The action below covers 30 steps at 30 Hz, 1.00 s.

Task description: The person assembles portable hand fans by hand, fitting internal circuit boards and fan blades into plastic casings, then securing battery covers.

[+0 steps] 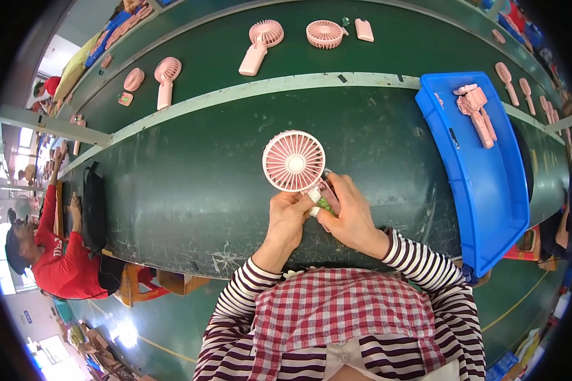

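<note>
A pink handheld fan (pixel 294 162) is in both my hands above the middle of the green bench, its round grille pointing away from me. My left hand (pixel 285 219) is closed, thumb and fingers pinching the neck just below the grille. Closed around the handle from the other side is my right hand (pixel 354 219). Between the hands, a green circuit board (pixel 325 204) shows in the handle, partly covered by my fingers. White finger covers wrap some of my fingertips. Whether the right fingers also grip a small loose part, I cannot tell.
At the right stands a blue tray (pixel 489 190) with pink fan parts (pixel 476 111) in it. Beyond a pale rail (pixel 235 96), a green belt (pixel 210 47) carries several pink fans and parts. At the left, a co-worker in red (pixel 70 267) sits near a black bag (pixel 95 209).
</note>
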Available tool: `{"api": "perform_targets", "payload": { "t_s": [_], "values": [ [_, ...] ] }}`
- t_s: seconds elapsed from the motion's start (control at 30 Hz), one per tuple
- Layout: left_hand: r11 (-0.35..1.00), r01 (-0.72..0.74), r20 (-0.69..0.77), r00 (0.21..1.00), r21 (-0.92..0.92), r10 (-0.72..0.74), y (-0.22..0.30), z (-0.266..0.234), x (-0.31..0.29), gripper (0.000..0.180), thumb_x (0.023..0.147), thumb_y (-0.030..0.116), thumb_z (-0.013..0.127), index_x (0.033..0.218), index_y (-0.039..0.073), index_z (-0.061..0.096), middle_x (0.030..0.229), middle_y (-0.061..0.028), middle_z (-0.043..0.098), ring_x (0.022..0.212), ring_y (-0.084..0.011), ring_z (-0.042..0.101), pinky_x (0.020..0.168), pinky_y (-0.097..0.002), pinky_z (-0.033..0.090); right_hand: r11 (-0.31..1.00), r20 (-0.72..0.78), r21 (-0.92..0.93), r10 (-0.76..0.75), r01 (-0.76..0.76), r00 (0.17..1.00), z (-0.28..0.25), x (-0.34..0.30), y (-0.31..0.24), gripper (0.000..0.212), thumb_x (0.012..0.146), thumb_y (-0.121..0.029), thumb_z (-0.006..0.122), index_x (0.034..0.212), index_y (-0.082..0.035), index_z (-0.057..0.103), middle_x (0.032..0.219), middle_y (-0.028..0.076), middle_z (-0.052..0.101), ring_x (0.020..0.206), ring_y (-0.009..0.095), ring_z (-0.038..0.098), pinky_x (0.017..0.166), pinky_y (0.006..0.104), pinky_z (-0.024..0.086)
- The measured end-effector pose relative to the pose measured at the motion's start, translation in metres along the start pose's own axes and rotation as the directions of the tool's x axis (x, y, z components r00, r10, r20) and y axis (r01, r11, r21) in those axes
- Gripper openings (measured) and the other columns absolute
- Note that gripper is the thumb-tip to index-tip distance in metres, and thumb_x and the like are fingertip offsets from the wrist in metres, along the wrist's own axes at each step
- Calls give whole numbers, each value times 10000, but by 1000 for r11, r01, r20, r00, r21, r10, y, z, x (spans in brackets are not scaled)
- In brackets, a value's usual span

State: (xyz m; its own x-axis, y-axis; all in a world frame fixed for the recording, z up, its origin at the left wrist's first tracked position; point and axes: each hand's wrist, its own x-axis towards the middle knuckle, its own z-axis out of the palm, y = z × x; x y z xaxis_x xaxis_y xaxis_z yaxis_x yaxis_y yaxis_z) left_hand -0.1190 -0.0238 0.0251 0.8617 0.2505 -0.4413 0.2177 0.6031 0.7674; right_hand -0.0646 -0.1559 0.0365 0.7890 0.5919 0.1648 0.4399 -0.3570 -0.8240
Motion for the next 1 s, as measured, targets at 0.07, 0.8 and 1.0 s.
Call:
{"api": "perform_targets", "payload": {
  "t_s": [0.07,0.8,1.0],
  "values": [
    [1000,4,-27,1000,-22,-5,2,2,-1,153,816,-21,537,963,-31,581,881,-82,617,764,-151,609,681,-281,517,994,-3,86,70,-70,998,2,-1,0,523,712,-96,608,1171,53,407,972,158,514,851,268,540,695,353,435],
    [993,108,138,984,43,-113,-5,5,12,207,840,39,481,1015,-63,526,933,-140,596,843,-248,608,744,-353,519,675,-533,-628,-11,-387,846,-235,8,86,244,702,-130,604,922,-22,604,835,162,622,709,316,607,625,384,491],
    [988,151,40,987,35,-153,-10,-4,5,192,842,49,504,990,-66,546,918,-129,603,835,-245,614,707,-345,527,272,-492,-824,92,-497,866,-263,26,171,306,667,-71,580,962,6,544,1015,180,576,909,335,572,815,414,451]
  ]
}}
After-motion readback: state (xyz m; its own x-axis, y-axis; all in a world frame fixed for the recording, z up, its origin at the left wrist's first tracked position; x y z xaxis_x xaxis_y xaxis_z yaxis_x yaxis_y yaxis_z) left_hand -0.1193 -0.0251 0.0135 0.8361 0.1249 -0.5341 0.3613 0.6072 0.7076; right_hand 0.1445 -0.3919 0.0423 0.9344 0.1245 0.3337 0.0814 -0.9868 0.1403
